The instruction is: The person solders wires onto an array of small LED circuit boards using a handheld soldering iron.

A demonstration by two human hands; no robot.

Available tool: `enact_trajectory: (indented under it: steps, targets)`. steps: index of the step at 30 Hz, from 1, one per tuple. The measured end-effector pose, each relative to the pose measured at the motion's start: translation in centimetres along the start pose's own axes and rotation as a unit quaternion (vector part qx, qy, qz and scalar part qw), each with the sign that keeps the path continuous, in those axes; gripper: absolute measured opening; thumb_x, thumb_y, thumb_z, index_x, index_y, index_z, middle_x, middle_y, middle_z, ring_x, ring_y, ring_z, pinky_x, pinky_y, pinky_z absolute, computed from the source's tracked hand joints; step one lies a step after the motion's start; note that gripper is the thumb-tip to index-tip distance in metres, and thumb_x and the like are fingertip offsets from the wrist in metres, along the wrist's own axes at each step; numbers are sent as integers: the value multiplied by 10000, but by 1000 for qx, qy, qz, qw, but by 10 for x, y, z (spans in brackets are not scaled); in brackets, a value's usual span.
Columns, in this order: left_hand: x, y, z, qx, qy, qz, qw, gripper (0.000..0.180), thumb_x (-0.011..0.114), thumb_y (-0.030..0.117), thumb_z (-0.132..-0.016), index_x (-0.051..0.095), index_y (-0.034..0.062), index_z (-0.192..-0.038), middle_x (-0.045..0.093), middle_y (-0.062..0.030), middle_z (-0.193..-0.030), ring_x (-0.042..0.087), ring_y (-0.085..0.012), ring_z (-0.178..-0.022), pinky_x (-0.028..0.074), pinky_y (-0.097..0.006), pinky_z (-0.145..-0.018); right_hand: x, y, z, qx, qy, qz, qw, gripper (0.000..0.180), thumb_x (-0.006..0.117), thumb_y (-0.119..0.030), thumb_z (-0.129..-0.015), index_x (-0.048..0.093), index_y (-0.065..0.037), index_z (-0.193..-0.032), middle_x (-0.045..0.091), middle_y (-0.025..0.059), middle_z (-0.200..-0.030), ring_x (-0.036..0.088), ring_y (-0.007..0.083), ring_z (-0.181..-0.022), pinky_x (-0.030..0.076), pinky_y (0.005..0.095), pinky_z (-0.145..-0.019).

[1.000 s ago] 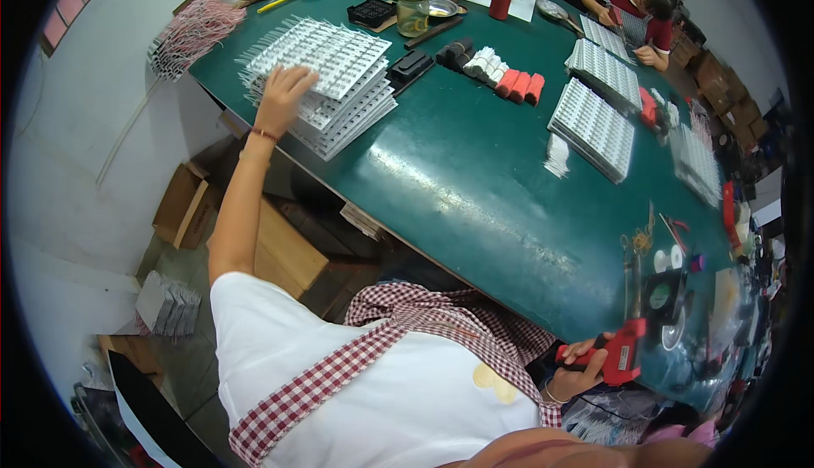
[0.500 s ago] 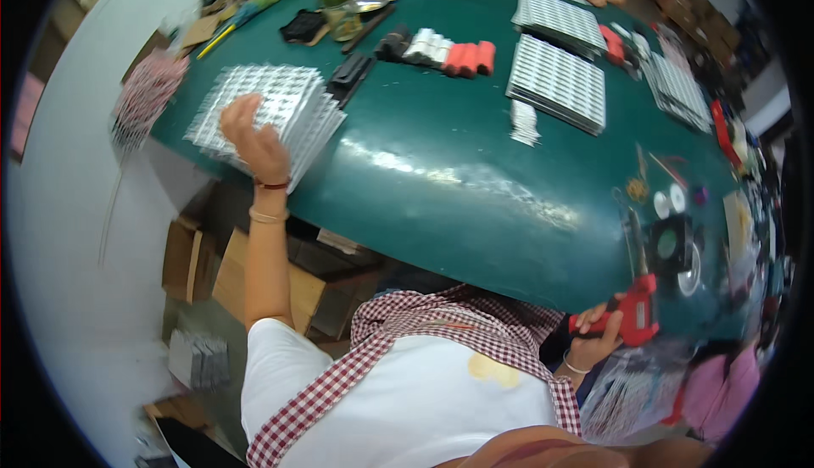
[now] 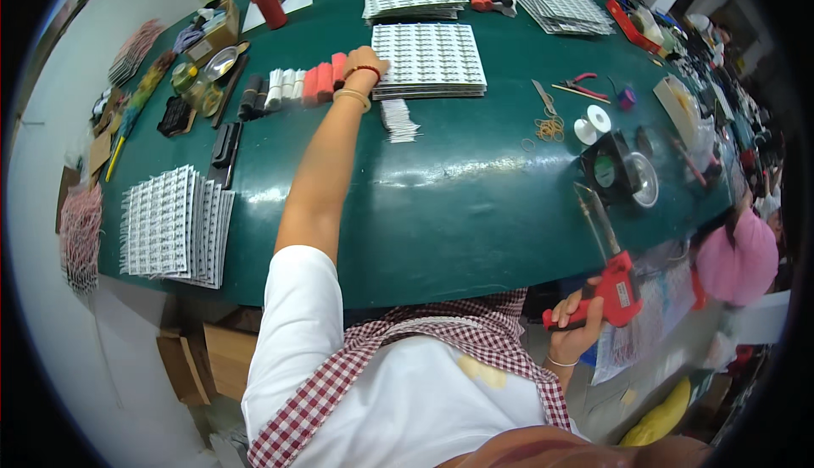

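Far across the green counter (image 3: 441, 205), the left hand (image 3: 366, 65) is reaching the stack of white sheets (image 3: 428, 59); its grip is hidden, so I cannot tell. Right hand (image 3: 577, 315) is squeezing the red tool (image 3: 612, 286). Best slide fingers under one sheet edge slowly.

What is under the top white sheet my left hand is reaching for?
Under the top sheet lies a stack of more white sheets, their edges showing along the near side. The left hand rests at its left edge. What lies under the stack is covered.
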State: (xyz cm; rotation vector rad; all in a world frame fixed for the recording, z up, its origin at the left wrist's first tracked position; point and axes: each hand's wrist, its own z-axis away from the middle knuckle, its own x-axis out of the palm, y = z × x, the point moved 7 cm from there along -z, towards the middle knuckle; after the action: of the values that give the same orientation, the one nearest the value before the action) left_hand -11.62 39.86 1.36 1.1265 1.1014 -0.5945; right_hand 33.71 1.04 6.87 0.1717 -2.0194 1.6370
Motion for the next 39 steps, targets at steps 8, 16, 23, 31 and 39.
enact_trajectory:
  steps: [8, 16, 23, 31, 39]
  targets:
    - [-30, 7, 34, 17, -92, 463, 881, 285, 627, 148, -847, 593, -51, -1049, 668, -126, -975, 665, -182, -837, 546, -307, -743, -15, 7, -22, 21, 24, -37, 999, 323, 465, -278, -992, 436, -26, -1192, 515, 75, -673, 412, 109, -422, 410, 250, -436]
    - [-29, -7, 297, 49, -108, 573, 811, 277, 563, 74, -927, 463, 7, -1177, 638, -73, -1033, 605, -90, -829, 485, -230, -705, 27, 19, -35, 56, -95, -94, 990, 368, 514, -301, -962, 462, -22, -1195, 511, 74, -756, 474, 130, -542, 448, 269, -537]
    - [31, -26, 420, -66, -223, 522, 821, 226, 598, 87, -918, 524, -23, -1101, 680, -126, -920, 660, -172, -782, 521, -314, -670, 35, 77, -32, 178, -123, -148, 965, 451, 521, -373, -960, 432, -42, -1253, 428, 233, -1362, 394, 342, -1306, 340, 554, -1079]
    - [-27, -1, 297, 245, -30, 76, 966, 157, 639, 194, -839, 636, 37, -830, 619, -158, -823, 595, -362, -782, 472, -438, -661, 21, 116, -30, 217, -93, -154, 959, 405, 483, -353, -984, 454, -39, -1239, 397, 221, -1411, 371, 325, -1344, 341, 532, -1097]
    - [11, 19, 187, 356, 109, -21, 928, 154, 726, 143, -731, 643, 81, -845, 589, -57, -891, 534, -268, -905, 452, -387, -740, 32, 124, -42, 260, -113, -165, 945, 362, 500, -372, -972, 490, -52, -1142, 401, 221, -1405, 366, 339, -1348, 377, 561, -1059]
